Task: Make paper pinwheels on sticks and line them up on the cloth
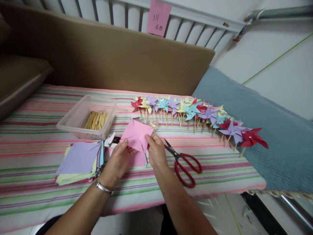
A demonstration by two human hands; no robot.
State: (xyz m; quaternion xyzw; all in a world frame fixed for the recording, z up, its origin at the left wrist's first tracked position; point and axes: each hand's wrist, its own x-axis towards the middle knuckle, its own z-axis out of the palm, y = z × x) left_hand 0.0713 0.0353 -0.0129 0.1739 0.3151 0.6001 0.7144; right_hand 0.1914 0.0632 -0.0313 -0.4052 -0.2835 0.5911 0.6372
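Note:
A pink paper square (pixel 136 134) with slits cut in from its corners is pinched between my two hands. My left hand (pixel 119 159) grips its lower left edge, and a silver bangle circles that wrist. On the right edge, my right hand (pixel 156 149) closes thumb and fingers on the same sheet. More pink paper (pixel 137 159) shows just beneath it. Red-handled scissors (pixel 182 162) lie partly spread beside my right hand. To the left of my left hand is a stack of slit paper squares (pixel 79 158), lavender on top.
A clear plastic box (pixel 70 128) holds wooden sticks (pixel 96 120). Finished paper pinwheels (pixel 192 111) line the back and right of the striped cloth (pixel 217 178). Behind the held paper sits a small clear container (pixel 153 123). A brown board (pixel 117 55) stands at the rear.

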